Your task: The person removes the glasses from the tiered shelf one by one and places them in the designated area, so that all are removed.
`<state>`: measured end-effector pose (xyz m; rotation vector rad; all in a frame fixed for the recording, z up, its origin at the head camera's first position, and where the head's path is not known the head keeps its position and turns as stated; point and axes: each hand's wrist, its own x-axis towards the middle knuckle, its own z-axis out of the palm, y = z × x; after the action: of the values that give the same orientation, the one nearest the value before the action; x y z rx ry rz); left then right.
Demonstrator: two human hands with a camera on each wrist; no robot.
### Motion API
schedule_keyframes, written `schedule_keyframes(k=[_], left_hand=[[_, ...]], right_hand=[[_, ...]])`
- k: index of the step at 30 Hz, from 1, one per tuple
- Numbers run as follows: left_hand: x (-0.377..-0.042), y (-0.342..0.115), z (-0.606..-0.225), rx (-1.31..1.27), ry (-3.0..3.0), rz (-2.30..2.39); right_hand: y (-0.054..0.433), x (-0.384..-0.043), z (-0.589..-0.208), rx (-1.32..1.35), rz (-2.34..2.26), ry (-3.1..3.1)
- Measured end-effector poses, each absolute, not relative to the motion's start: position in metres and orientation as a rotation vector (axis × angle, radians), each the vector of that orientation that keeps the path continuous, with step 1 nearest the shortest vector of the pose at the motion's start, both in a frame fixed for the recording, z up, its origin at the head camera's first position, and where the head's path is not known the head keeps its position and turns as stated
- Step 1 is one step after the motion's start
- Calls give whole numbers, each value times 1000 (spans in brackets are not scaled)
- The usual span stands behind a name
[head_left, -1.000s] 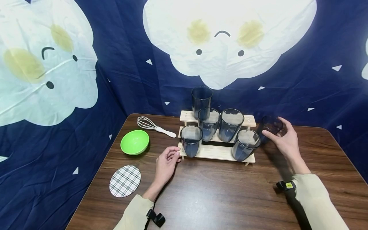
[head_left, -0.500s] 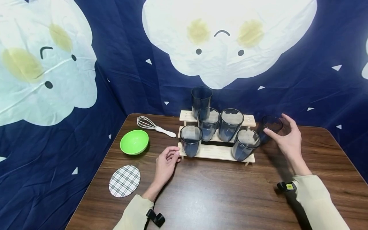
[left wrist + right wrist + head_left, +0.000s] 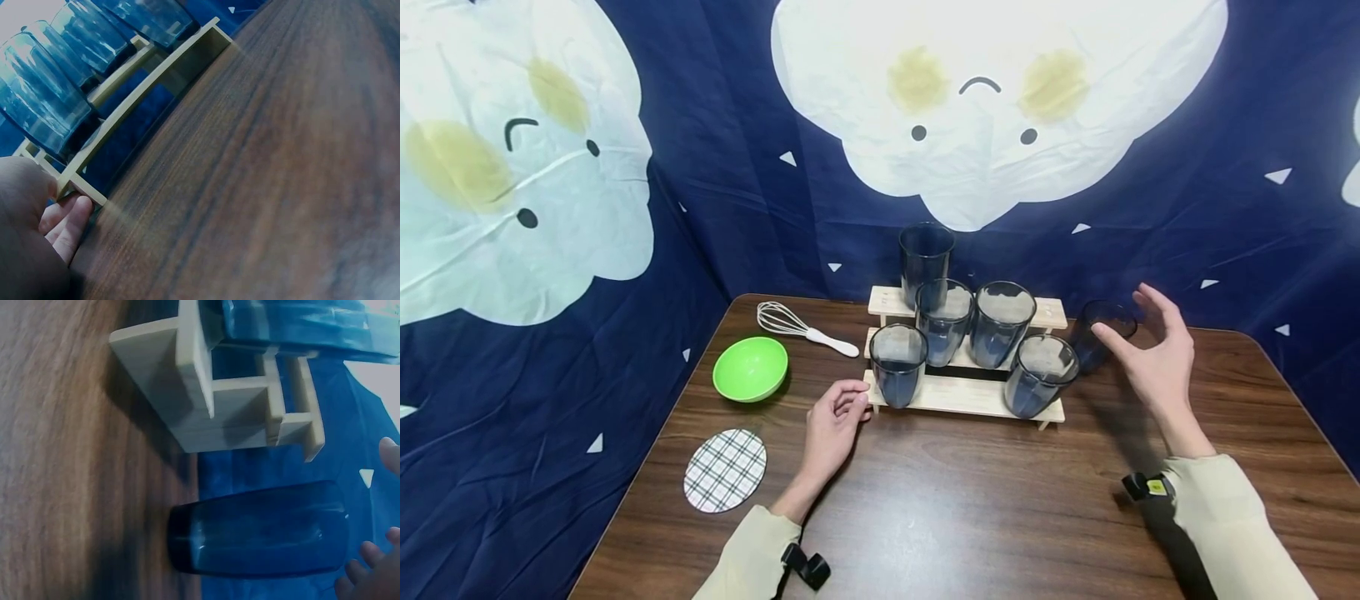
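Dark glass is set on the worktop, just left of the right hand, whose fingers are spread apart. Five more glasses are held on the wooden rack, gripped by the left hand.

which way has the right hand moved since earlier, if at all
Yes: in the head view, the right hand has shifted slightly rightward, away from the pale wooden tiered rack.

On the brown wood-grain counter, the left grip touches the left front end of a pale three-tier wooden rack bearing five smoky translucent tumblers. The right grip is spread beside a dark translucent tumbler, right of the rack. Leftward lie a white whisk, lime-green round bowl and plaid round mat.
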<state>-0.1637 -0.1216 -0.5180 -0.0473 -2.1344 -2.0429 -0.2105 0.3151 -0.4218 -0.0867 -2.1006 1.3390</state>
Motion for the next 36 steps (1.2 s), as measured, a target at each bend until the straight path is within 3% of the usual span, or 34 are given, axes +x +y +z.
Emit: schedule_keyframes(k=[36], left_hand=[[-163, -121, -517, -35, -2134, -2052]], right_hand=[[268, -190, -365, 211, 1289, -2265]])
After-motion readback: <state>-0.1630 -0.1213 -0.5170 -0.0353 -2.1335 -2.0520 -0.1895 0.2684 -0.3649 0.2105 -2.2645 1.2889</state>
